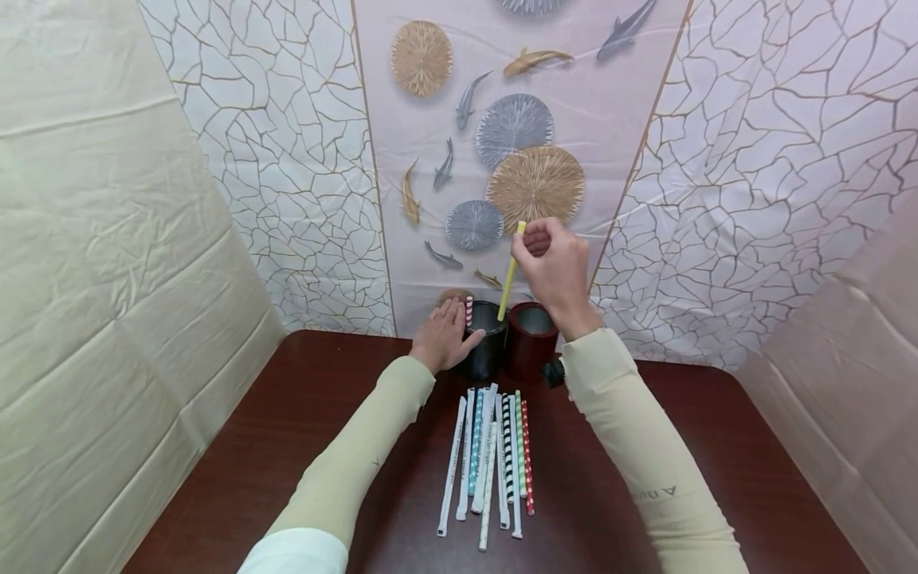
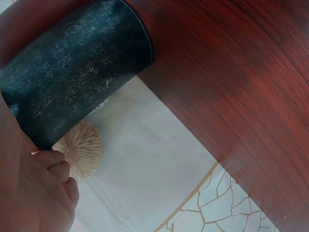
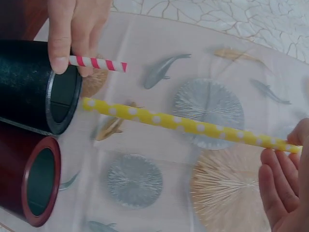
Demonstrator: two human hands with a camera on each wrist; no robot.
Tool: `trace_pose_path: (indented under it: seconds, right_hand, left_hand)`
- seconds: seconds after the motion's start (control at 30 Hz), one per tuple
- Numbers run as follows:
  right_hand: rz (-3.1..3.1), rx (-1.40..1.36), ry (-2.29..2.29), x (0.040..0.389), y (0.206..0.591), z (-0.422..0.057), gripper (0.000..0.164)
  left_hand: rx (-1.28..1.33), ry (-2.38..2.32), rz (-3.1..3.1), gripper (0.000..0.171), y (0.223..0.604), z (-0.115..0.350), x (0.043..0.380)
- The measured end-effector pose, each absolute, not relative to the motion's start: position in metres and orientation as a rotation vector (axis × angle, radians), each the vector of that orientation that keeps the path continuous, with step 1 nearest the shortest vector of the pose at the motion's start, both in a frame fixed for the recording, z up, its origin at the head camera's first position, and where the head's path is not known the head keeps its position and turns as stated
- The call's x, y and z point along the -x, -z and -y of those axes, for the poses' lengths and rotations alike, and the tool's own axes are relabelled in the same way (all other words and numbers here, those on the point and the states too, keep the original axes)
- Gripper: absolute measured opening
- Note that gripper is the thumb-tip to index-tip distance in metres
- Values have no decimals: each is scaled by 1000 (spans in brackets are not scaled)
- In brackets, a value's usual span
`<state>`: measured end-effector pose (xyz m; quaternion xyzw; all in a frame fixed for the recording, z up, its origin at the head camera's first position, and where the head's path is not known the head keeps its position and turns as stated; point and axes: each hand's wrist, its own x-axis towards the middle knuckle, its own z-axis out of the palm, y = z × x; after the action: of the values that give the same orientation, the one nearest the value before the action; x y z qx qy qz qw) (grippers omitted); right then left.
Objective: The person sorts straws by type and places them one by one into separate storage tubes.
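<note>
Hand on the right pinches a yellow straw by its upper end between thumb and fingers. The straw is a slim, stiff tube, smooth and scattered with white dots. It slants down to the left, its lower end just beside the rim of the black cup, outside the mouth. That cup is a straight-sided cylinder with a mottled, leathery skin. Against its left side rests the left hand, thumb spread from extended fingers. Beside those fingers a red-and-white striped straw sticks up from the cup. Just right of it stands a dark red cup, glossy and round-lipped, with a greyish-green inside.

Nearer, more straws lie in a loose, overlapping row: white-wrapped straws with small print, a blue dotted straw, a black-and-white striped one, a green one and a red dotted one at the right edge. A pale patterned straw reaches nearest. All lie on a reddish-brown counter with dark wood grain. Beyond its far edge hangs wrinkled cloth printed with fish and fringed discs; creased cream fabric covers the left.
</note>
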<state>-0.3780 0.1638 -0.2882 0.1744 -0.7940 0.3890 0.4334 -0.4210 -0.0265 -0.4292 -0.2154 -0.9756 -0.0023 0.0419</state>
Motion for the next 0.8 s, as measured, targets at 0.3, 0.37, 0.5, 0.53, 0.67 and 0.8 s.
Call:
trace_pose_path:
  seconds: [0.3, 0.37, 0.5, 0.53, 0.67, 0.8]
  right_hand:
    - [1958, -450, -997, 394, 318, -158, 17]
    - [1971, -445, -974, 396, 326, -157, 17]
    - [1981, -449, -976, 402, 339, -153, 17]
    - [1980, -452, -981, 403, 342, -151, 16]
    - [1994, -450, -975, 408, 354, -147, 16]
    - [2013, -468, -988, 413, 364, -143, 20]
  left_hand:
    - [652, -24, 2993, 84, 429, 26, 422]
    - [651, -33, 2993, 84, 429, 26, 422]
    - [655, -44, 2985, 84, 429, 25, 422]
    - [657, -43, 2982, 85, 429, 25, 423]
    - [653, -51, 2981, 85, 430, 25, 423]
    - [643, -55, 2996, 85, 429, 26, 424]
